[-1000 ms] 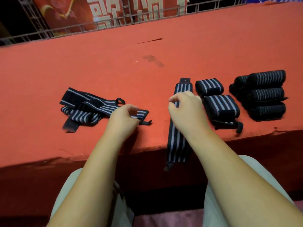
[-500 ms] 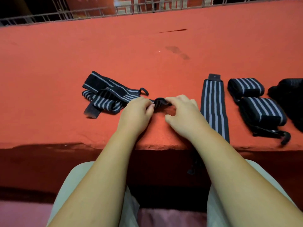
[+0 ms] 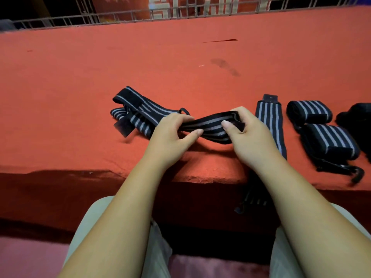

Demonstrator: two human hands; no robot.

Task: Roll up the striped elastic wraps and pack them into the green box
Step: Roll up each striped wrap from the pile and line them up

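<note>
Here, both hands meet at the middle of the frame, just above the near edge of the red tabletop [image 3: 80, 77]. The left hand [image 3: 170, 133] pinches a striped wrap [image 3: 212, 125] between thumb and curled fingers, so its grip is closed on the left part of the band. The right hand [image 3: 249, 135] has its thumb on top and its fingers curled behind the right end, a grip that likewise grasps the wrap. The band spans the gap between them, slightly twisted and lifted off the cloth, with a shadow beneath it.

Left of centre lies a loose heap of wraps [image 3: 138, 113], tangled. The held band leads toward it, but I cannot tell whether it still rests on the heap.

Just right of the right hand, a flat wrap [image 3: 270, 121] lies lengthwise, its dark tab toward the top of the frame. Its near end hangs over the tabletop's edge behind the forearm. Further right sit two rolled wraps: the far roll [image 3: 309, 112] and the near roll [image 3: 331, 141], close together, with a loose looped tail trailing to the lower right. A dark bundle [image 3: 357, 119] is cut off by the right edge. A metal railing [image 3: 120, 17] runs along the top of the frame.
</note>
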